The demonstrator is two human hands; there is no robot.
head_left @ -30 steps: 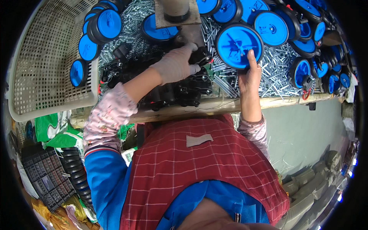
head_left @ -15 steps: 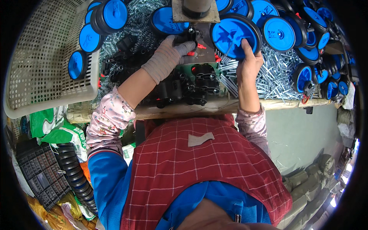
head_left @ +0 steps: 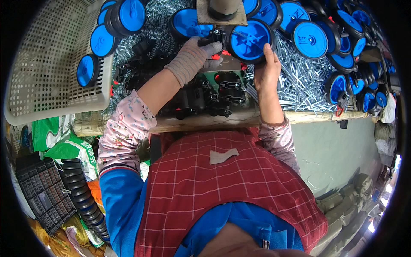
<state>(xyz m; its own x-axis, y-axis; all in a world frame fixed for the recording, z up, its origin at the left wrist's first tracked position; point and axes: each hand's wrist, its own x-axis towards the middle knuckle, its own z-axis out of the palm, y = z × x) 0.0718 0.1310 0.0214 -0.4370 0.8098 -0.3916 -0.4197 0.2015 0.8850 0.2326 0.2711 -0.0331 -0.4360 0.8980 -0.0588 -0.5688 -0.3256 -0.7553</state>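
Observation:
In a grey glove, my left hand (head_left: 198,56) is closed around a black plastic bracket (head_left: 218,36) with red tabs, under the press head (head_left: 222,12). My bare right hand (head_left: 268,70) grips the rim of a blue wheel (head_left: 250,40) with a black tyre, its ribbed side up. The wheel stands just right of the bracket; whether the two touch I cannot tell. Several more black brackets (head_left: 190,99) lie on the bench below my left wrist. Another blue wheel (head_left: 188,22) rests left of the press.
Metal pins (head_left: 299,85) are heaped right of my right hand, with many blue wheels (head_left: 310,39) around them. Springs (head_left: 160,25) pile up at the back left beside a white perforated basket (head_left: 55,64). A wooden edge (head_left: 197,123) borders the bench; a black crate (head_left: 45,195) sits lower left.
My right hand has brought the wheel left and slightly down, closer to the bracket, and tilted it. My left hand keeps hold of the bracket, shifting slightly right.

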